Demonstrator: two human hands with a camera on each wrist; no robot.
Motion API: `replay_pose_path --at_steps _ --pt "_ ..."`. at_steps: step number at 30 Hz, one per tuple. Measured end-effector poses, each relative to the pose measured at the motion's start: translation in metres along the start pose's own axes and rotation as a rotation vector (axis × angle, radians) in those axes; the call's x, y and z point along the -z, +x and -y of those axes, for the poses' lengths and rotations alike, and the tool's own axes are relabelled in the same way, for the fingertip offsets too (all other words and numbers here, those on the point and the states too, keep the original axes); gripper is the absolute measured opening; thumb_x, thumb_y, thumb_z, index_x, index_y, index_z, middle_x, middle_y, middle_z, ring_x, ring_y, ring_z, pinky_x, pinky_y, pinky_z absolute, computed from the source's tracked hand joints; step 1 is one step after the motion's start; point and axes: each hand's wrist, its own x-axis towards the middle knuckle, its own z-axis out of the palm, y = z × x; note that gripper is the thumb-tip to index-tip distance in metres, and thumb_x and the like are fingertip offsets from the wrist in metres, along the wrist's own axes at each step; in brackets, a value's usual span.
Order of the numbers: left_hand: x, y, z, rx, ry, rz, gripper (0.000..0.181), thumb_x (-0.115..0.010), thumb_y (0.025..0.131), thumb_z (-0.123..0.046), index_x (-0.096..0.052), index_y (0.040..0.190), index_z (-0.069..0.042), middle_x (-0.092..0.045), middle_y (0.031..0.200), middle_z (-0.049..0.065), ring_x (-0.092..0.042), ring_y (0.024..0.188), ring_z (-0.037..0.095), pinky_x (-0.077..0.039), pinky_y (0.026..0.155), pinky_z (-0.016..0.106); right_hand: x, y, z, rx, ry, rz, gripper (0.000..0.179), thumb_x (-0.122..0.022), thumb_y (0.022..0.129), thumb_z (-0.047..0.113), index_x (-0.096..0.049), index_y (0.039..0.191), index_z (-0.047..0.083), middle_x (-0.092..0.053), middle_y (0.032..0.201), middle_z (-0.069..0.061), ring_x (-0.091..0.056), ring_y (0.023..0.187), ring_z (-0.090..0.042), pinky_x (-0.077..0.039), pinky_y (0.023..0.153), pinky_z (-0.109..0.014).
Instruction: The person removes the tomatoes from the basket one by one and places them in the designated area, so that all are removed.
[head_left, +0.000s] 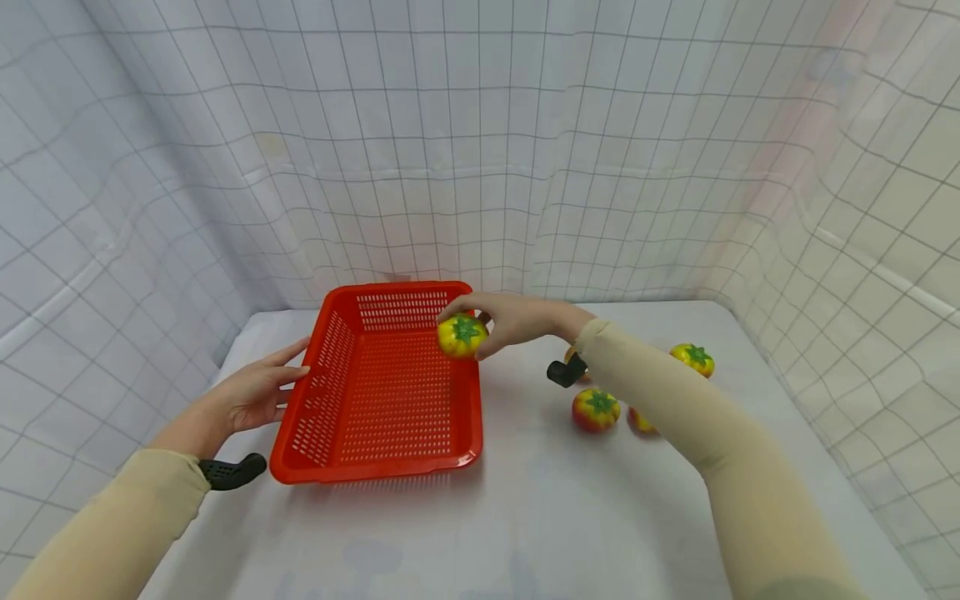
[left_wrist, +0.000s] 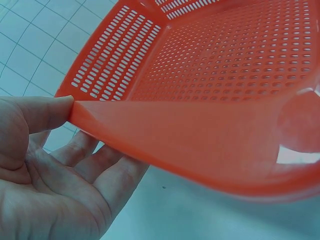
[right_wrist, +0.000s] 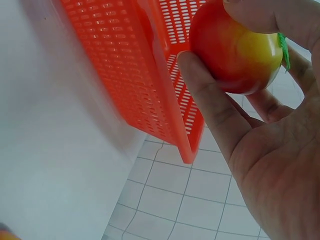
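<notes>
A red plastic basket [head_left: 375, 472] with slotted walls stands on the white table, its inside bare in the head view. My left hand [head_left: 258, 392] pinches its left rim; in the left wrist view, the thumb lies on top of the rim and the other fingers are underneath. Over the basket's right rim, my right hand [head_left: 517, 319] holds a round red-and-yellow tomato-like fruit [head_left: 462, 333] with a green star-shaped leaf top. The right wrist view shows this fruit [right_wrist: 235, 55] between thumb and fingers, beside the basket wall [right_wrist: 110, 65].
To the right on the table [head_left: 525, 500] lie several similar fruits, among them one nearer [head_left: 596, 410] and one farther right [head_left: 692, 358]. The right forearm [head_left: 675, 408] partly covers some. White grid-patterned curtains [head_left: 487, 150] hang behind and at both sides.
</notes>
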Motion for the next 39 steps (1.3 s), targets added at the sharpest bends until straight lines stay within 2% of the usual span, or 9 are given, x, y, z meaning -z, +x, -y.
replay_pose_path --at_steps 3,8,11,16,24,28,34,39 --pt "0.000 0.000 -0.001 -0.001 0.002 0.001 0.075 -0.048 0.110 -0.020 0.002 0.165 -0.033 -0.061 0.127 0.004 -0.065 0.105 0.022 -0.059 0.088 0.041 0.002 -0.006 -0.001 0.000 0.017 0.005 0.063 -0.076 0.088 0.012 -0.054 0.143 0.035 -0.049 0.137 0.009 -0.050 0.124 -0.026 -0.055 0.092 -0.036" --pt "0.001 0.001 -0.001 -0.002 0.003 0.003 0.076 -0.048 0.110 -0.020 0.002 0.165 -0.033 -0.060 0.127 0.003 -0.064 0.106 0.022 -0.058 0.088 0.040 0.004 -0.016 -0.003 -0.022 0.031 0.010 0.068 -0.076 0.088 0.012 -0.051 0.148 0.030 -0.047 0.141 0.010 -0.049 0.125 -0.024 -0.056 0.091 -0.036" --pt "0.001 0.001 -0.001 -0.002 -0.002 0.007 0.076 -0.049 0.110 -0.020 0.003 0.165 -0.033 -0.061 0.127 0.003 -0.064 0.106 0.022 -0.058 0.088 0.041 0.005 -0.023 -0.005 -0.025 0.011 0.008 0.068 -0.076 0.088 0.014 -0.050 0.149 0.027 -0.048 0.142 0.011 -0.047 0.127 -0.020 -0.053 0.096 -0.035" --pt "0.003 0.003 0.000 0.000 -0.004 0.008 0.076 -0.049 0.110 -0.020 0.003 0.165 -0.034 -0.061 0.126 0.002 -0.065 0.106 0.022 -0.059 0.088 0.042 0.006 -0.034 -0.009 -0.047 -0.004 -0.001 0.066 -0.077 0.087 0.017 -0.052 0.146 0.032 -0.048 0.142 0.013 -0.044 0.130 -0.015 -0.048 0.102 -0.035" --pt "0.002 0.003 0.001 -0.001 -0.002 0.013 0.076 -0.049 0.110 -0.021 0.003 0.165 -0.034 -0.062 0.127 0.002 -0.065 0.106 0.022 -0.059 0.088 0.042 0.008 -0.055 -0.010 -0.111 0.011 -0.010 0.064 -0.080 0.087 0.020 -0.052 0.141 0.039 -0.048 0.142 0.012 -0.045 0.129 -0.021 -0.052 0.098 -0.036" --pt "0.002 0.003 0.001 0.000 0.002 0.011 0.076 -0.049 0.110 -0.021 0.003 0.164 -0.034 -0.061 0.127 0.002 -0.065 0.106 0.022 -0.059 0.088 0.042 0.010 -0.066 -0.012 -0.123 0.024 -0.009 0.068 -0.081 0.085 0.019 -0.051 0.144 0.036 -0.047 0.143 0.010 -0.044 0.130 -0.026 -0.055 0.093 -0.038" --pt "0.002 0.003 0.001 0.001 0.002 0.011 0.076 -0.048 0.110 -0.021 0.003 0.164 -0.034 -0.061 0.126 0.001 -0.065 0.105 0.022 -0.059 0.087 0.042 0.011 -0.084 -0.015 -0.180 0.021 -0.027 0.066 -0.081 0.085 0.018 -0.052 0.139 0.043 -0.046 0.143 0.012 -0.044 0.130 -0.028 -0.056 0.091 -0.037" --pt "0.002 0.003 0.001 0.009 -0.009 0.012 0.076 -0.048 0.110 -0.021 0.003 0.164 -0.034 -0.062 0.125 0.001 -0.065 0.106 0.022 -0.059 0.088 0.043 0.012 -0.099 -0.018 -0.211 0.043 -0.034 0.067 -0.080 0.085 0.017 -0.052 0.138 0.045 -0.046 0.143 0.011 -0.043 0.131 -0.029 -0.055 0.092 -0.039"
